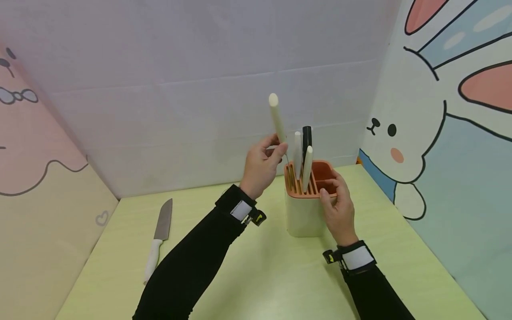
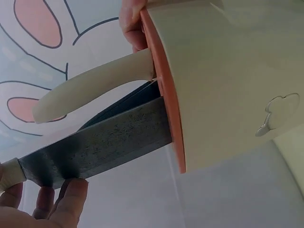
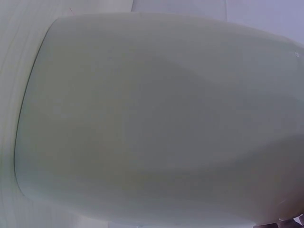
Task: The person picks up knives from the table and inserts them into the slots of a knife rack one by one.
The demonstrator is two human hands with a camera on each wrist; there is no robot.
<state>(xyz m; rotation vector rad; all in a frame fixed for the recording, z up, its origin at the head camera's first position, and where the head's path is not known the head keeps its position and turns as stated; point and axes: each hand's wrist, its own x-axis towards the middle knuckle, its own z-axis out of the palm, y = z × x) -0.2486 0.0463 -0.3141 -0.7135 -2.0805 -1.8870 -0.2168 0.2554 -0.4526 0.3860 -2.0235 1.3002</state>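
My left hand (image 1: 262, 162) pinches a wide-bladed kitchen knife (image 2: 99, 142) where its cream handle (image 1: 277, 118) meets the blade. The handle points up, and the blade's lower end is in a leftmost slot of the knife holder (image 1: 306, 215), a cream box with an orange slotted top. Gripping the holder's right rim, my right hand (image 1: 339, 209) has fingers over the open compartment and the thumb at the front. A white handle (image 1: 298, 153), a black handle (image 1: 306, 138) and a cream handle (image 1: 307, 166) stand in other slots. The right wrist view is filled mostly by the holder's wall (image 3: 156, 118).
Another knife (image 1: 163, 220) with a white handle lies on the left of the pale green table (image 1: 256, 275), its blade pointing away. A whitish back wall (image 1: 200, 120) and side panels with cartoon animals enclose the table.
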